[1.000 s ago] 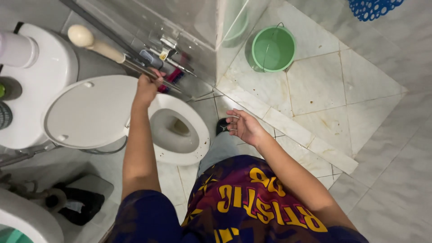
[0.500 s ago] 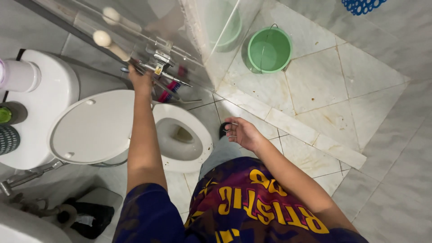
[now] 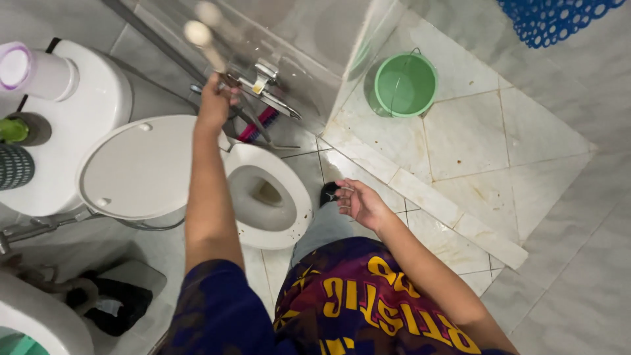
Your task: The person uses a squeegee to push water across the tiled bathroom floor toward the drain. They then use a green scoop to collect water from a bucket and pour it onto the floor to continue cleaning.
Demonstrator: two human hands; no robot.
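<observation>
Above the toilet bowl [image 3: 266,197], the left hand [image 3: 213,102] is closed around the pale handle of a toilet brush [image 3: 200,39], held raised near the glass partition [image 3: 296,46]. The brush head is hidden, so it cannot be told whether it is wet or used. The right hand [image 3: 358,200] hangs open, fingers spread, holding nothing. The toilet lid [image 3: 141,167] stands raised and the bowl shows brown staining inside, so by appearance scrubbing is not yet done. Beyond the tiled kerb, a green bucket [image 3: 405,84] stands on the stained shower floor [image 3: 499,144]; it appears empty. A white tube-shaped container [image 3: 33,72] rests on the cistern [image 3: 98,105].
</observation>
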